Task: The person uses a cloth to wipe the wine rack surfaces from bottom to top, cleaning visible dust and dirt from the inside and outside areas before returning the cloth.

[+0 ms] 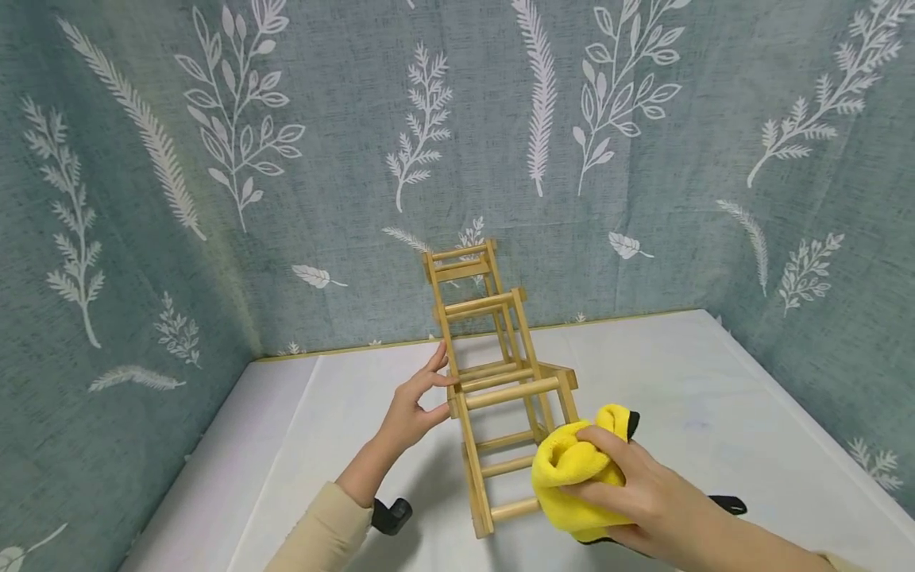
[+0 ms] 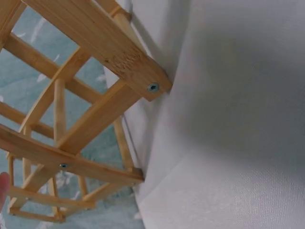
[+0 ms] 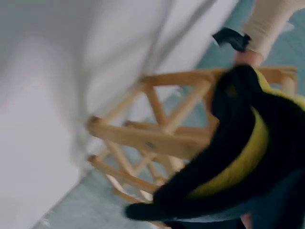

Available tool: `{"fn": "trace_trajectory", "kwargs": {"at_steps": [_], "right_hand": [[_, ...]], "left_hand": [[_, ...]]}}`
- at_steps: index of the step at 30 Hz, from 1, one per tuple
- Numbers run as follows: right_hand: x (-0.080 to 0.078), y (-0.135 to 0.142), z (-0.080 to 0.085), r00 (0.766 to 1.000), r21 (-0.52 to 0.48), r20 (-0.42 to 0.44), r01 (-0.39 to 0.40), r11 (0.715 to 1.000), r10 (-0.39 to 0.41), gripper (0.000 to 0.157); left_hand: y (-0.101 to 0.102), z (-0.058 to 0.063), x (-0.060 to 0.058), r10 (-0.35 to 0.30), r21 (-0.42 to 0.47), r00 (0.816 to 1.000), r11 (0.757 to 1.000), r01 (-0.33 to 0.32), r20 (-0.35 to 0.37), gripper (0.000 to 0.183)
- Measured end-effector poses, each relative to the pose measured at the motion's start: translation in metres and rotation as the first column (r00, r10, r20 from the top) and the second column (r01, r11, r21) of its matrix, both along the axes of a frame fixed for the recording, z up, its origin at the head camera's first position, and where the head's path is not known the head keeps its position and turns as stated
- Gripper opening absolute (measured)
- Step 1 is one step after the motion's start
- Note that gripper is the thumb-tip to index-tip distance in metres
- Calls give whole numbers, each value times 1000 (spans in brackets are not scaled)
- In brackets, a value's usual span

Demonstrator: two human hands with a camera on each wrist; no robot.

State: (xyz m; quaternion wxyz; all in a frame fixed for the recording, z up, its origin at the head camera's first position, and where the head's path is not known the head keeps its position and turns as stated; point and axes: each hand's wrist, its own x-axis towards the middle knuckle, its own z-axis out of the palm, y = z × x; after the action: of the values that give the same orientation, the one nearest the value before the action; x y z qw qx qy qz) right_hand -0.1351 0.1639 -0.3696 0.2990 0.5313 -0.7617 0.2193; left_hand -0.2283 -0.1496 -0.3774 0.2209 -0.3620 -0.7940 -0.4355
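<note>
A light wooden folding rack (image 1: 503, 393) with crossed slats and round rungs stands on the white surface. My left hand (image 1: 415, 405) holds its left side, fingers and thumb around the left rail. A bunched yellow cloth with black edging (image 1: 572, 477) is gripped in my right hand (image 1: 643, 492), against the rack's near right rail. In the left wrist view, slats joined by metal bolts (image 2: 153, 87) appear close up, with one fingertip at the left edge. The right wrist view shows the cloth (image 3: 233, 167) in front of the rack (image 3: 143, 138), hiding most of the right hand.
A white table surface (image 1: 643, 373) lies under the rack. Blue-green fabric with white leaf prints (image 1: 336, 159) hangs behind and at both sides. Black straps are on both wrists, the left one with a small black device (image 1: 391, 516).
</note>
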Motion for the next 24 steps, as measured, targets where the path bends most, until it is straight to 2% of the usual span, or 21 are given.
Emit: {"fn": "trace_trajectory", "kwargs": {"at_steps": [4,6,7,9,10,12,14,16,17,21,24], "right_hand": [[-8,0,18,996,-9,38,-76,997,76,30],[-13,1,29,997,0,43,-63,998,63,34],[-17,0,35,999,-3,10,-48,999,48,35],[-26,-2,49,999,-12,-30,18,1000,-19,38],[-31,-2,56,997,-20,-25,67,998,-67,32],[-41,-1,70,987,-23,70,148,989,-146,23],[-47,-2,80,958,12,195,214,977,-212,25],[-48,-2,84,926,63,288,238,969,-246,38],[-48,-3,84,919,85,309,230,970,-245,38],[-38,-3,75,949,110,267,145,983,-170,41],[-32,2,71,958,113,261,88,990,-115,44]], "left_hand": [[0,3,2,-24,21,999,1000,23,34,24],[-1,3,2,-36,21,998,999,35,53,24],[-1,3,1,-38,21,998,999,37,58,24],[-1,2,2,-39,23,997,999,38,70,24],[-1,1,1,-40,22,996,999,38,77,24],[0,1,1,-39,18,995,999,38,88,24],[1,0,2,-38,11,994,999,37,102,23],[2,0,3,-36,1,993,999,36,111,23],[2,0,4,-34,-3,993,999,34,109,23],[-1,2,4,-33,-11,994,999,35,102,22],[-8,6,2,-52,-28,992,998,56,117,28]]}}
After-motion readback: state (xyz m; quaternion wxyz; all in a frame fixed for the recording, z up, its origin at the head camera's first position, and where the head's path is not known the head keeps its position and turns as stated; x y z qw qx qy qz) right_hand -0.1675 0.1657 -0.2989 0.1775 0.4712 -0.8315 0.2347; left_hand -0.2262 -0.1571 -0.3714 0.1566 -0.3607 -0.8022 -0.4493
